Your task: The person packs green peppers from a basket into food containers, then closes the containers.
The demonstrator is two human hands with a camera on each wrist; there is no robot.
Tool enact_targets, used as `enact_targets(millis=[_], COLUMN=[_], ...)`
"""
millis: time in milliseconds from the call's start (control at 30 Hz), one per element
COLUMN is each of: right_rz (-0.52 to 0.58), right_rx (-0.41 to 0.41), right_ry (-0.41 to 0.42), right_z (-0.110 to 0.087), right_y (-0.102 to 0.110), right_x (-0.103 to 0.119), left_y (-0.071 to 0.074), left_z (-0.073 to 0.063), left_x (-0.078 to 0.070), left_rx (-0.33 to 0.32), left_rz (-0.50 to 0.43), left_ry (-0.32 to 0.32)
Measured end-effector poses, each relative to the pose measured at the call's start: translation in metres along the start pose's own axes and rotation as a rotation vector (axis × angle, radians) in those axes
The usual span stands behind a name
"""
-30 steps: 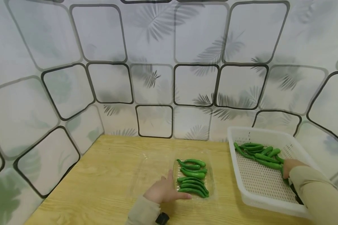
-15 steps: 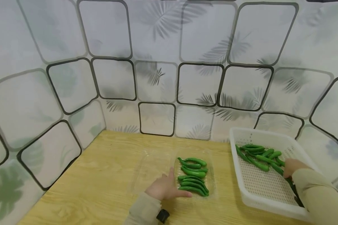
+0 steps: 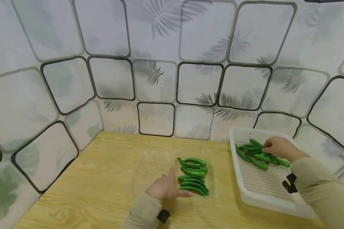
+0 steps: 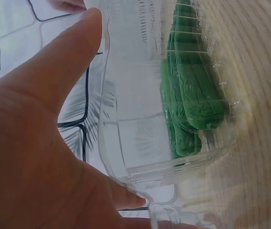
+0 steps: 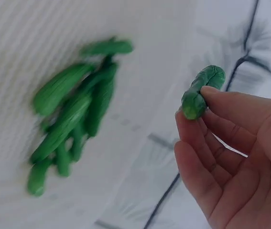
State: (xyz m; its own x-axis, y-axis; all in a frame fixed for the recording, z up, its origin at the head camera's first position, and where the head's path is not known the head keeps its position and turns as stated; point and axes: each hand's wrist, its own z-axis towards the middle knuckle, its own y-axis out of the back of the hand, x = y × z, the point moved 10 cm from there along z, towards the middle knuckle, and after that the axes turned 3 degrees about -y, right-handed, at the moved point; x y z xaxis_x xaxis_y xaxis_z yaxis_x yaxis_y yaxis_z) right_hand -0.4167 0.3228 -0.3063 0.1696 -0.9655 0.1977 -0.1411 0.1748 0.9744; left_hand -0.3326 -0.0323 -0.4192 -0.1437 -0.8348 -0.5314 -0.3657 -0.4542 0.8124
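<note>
A clear plastic clamshell box (image 3: 213,178) lies with its lid (image 3: 153,168) folded out to the left. Several long green peppers (image 3: 193,172) lie in rows in its right half. My left hand (image 3: 163,187) spreads thumb and index finger along the box's near left corner; in the left wrist view the thumb tip meets the clear rim (image 4: 107,95). Over the white basket (image 3: 240,187), my right hand (image 3: 282,148) pinches one green pepper (image 5: 203,90) between thumb and fingertips, above the pile of peppers (image 5: 68,119).
The basket stands at the right on the wooden table (image 3: 103,184), its peppers heaped toward the back. A patterned curtain (image 3: 156,119) rises behind the table's far edge and along both sides.
My right hand has risen from the basket's right side and moved left and back over the pile, with a pepper in its fingertips. The left hand stays at the box.
</note>
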Motion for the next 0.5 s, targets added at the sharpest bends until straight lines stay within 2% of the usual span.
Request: enact_targets(millis=[167,300,500], right_rz=[0.053,0.070,0.056], right_rx=[-0.045,-0.050,0.009], right_ry=[0.105,0.210,0.337], right_z=[0.002,-0.005,-0.017], right_y=[0.006,0.004,-0.017], right_x=[0.061,0.113,0.182], left_y=[-0.001,-0.002,-0.001], left_z=[-0.001,0.000,0.001], left_x=[0.000,0.000,0.001], left_rx=[0.009,0.007,0.007], left_rz=[-0.013,-0.013,-0.012], left_ry=[0.003,-0.001,0.003])
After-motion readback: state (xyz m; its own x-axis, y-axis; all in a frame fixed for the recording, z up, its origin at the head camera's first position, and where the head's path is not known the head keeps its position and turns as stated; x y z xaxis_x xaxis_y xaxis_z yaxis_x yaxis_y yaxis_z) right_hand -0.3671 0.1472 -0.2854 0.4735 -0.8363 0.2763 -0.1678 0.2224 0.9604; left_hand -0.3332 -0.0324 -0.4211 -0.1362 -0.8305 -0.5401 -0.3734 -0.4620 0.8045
